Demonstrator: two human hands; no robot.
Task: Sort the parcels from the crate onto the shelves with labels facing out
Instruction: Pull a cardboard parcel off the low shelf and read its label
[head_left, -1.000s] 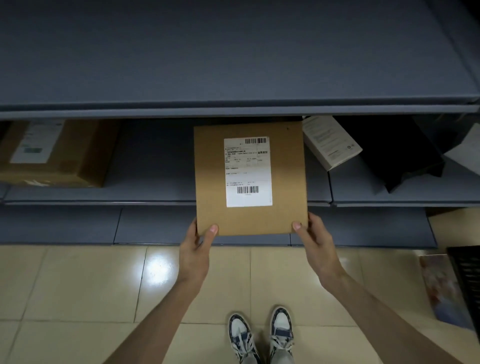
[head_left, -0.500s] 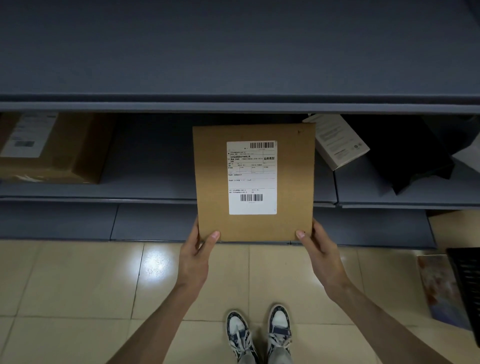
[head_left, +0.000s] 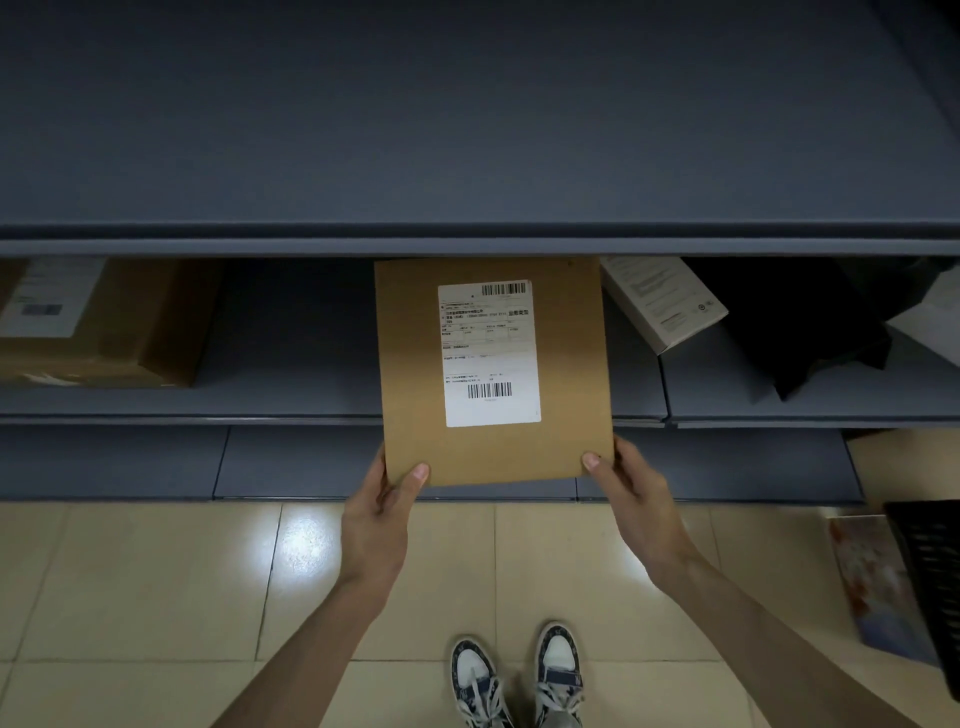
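Fingers (head_left: 415, 475) and thumbs of the left hand (head_left: 376, 519) and right hand (head_left: 636, 499) pinch the flat brown parcel (head_left: 410, 364) by its bottom corners — probably so its label (head_left: 488, 353) stays uncovered, facing out, at the middle shelf (head_left: 291, 400), between a brown box (head_left: 156, 322) and a white box (head_left: 662, 301).

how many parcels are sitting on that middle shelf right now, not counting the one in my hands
3 for certain: a brown box at the left, a white box tilted right of centre, and a black bag beside it. A pale item at the right edge may be a fourth.
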